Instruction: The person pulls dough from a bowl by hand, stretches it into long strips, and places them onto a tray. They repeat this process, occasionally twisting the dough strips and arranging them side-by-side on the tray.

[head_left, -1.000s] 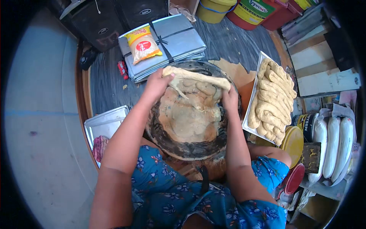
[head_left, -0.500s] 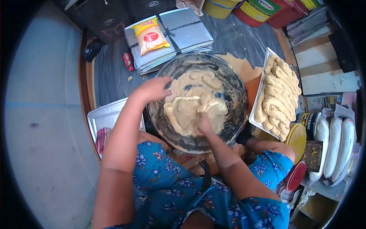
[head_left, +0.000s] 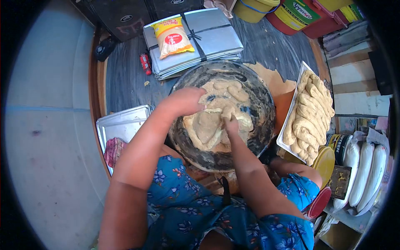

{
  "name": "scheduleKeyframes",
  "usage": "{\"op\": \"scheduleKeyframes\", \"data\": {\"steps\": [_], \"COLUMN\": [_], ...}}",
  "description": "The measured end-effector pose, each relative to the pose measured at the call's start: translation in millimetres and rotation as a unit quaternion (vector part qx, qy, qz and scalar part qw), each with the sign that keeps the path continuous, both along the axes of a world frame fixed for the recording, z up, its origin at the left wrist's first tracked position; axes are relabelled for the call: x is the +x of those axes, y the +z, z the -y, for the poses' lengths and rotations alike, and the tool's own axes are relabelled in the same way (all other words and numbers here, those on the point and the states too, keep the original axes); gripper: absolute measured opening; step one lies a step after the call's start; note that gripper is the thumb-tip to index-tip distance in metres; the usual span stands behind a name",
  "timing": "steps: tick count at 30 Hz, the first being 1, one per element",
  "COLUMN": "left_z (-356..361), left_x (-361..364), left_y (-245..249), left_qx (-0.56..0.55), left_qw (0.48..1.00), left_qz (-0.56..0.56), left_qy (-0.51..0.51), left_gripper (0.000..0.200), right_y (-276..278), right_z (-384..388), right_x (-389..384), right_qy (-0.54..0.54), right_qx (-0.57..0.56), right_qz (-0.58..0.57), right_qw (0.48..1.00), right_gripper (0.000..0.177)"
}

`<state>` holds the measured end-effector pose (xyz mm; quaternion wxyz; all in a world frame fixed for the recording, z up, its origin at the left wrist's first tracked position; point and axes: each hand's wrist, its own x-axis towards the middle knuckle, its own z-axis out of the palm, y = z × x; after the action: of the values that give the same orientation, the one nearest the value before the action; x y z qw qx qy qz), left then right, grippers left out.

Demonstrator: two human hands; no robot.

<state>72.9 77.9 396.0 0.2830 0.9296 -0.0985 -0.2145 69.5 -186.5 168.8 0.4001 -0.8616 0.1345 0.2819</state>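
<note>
A round dark basin point(head_left: 260, 93) streaked with dough and flour sits between the knees. Soft beige dough point(head_left: 204, 127) lies in it in folds, with floury lumps behind. My right hand point(head_left: 231, 126) is closed around a piece of this dough near the middle of the basin. Over the basin's left side is my left hand point(head_left: 188, 101), thumb and fingers apart at the edge of the dough, nothing visible between them. Its fingertips are partly hidden.
Twisted dough fills a tray point(head_left: 281, 141) on the right. Behind the basin, a yellow-and-white packet point(head_left: 173, 38) lies on stacked metal trays point(head_left: 218, 31). A red toy car point(head_left: 146, 64), empty trays point(head_left: 123, 121), tubs point(head_left: 250, 11) and white wrapped rolls point(head_left: 372, 175) surround the area.
The whole view has shifted slightly. My right hand has moved back within the basin and now grips a raised piece of dough. The dough's folds have changed shape. My left hand has moved slightly inward.
</note>
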Motion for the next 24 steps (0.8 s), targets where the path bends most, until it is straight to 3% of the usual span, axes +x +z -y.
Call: {"op": "scheduleKeyframes", "data": {"steps": [2,4,5,8,11,13,17,20,21,22,24], "left_z": [8,19,24,46,74,92,99,94,90,87,76], "left_x": [4,4,3,-8,-26,-37,-39,-25,-21,-18,-10], "left_y": [1,1,-1,-40,-48,-63,-55,-59,-62,-57,-41], "left_qx": [0.025,0.036,0.042,0.021,-0.164,-0.212,-0.191,-0.191,-0.198,-0.237,-0.31], "left_qw": [0.997,0.991,0.986,0.978,0.966,0.951,0.96,0.946,0.936,0.933,0.915], "left_qz": [-0.07,-0.12,-0.144,-0.175,-0.15,-0.193,-0.182,-0.249,-0.28,-0.271,-0.246], "left_qy": [-0.026,-0.054,-0.069,-0.109,-0.131,-0.117,-0.094,-0.079,-0.081,-0.027,0.08], "left_gripper": [0.056,0.058,0.059,0.068,0.077,0.081,0.067,0.047,0.041,0.038,0.032], "right_y": [3,9,14,93,124,142,159,160,160,159,132], "right_z": [18,28,36,32,23,15,17,48,62,77,104], "right_x": [4,-3,-8,-26,-44,-50,-44,-12,1,13,31], "right_qy": [-0.124,-0.281,-0.284,-0.234,-0.219,-0.198,-0.144,-0.185,-0.24,-0.294,-0.405], "right_qx": [0.262,0.474,0.565,0.67,0.713,0.733,0.672,0.658,0.667,0.673,0.615], "right_qz": [-0.05,-0.069,-0.071,-0.106,-0.107,-0.115,-0.054,0.065,0.104,0.143,0.118], "right_qw": [0.956,0.832,0.771,0.697,0.658,0.641,0.724,0.727,0.697,0.663,0.666], "right_gripper": [0.054,0.044,0.044,0.047,0.053,0.056,0.05,0.046,0.04,0.034,0.026]}}
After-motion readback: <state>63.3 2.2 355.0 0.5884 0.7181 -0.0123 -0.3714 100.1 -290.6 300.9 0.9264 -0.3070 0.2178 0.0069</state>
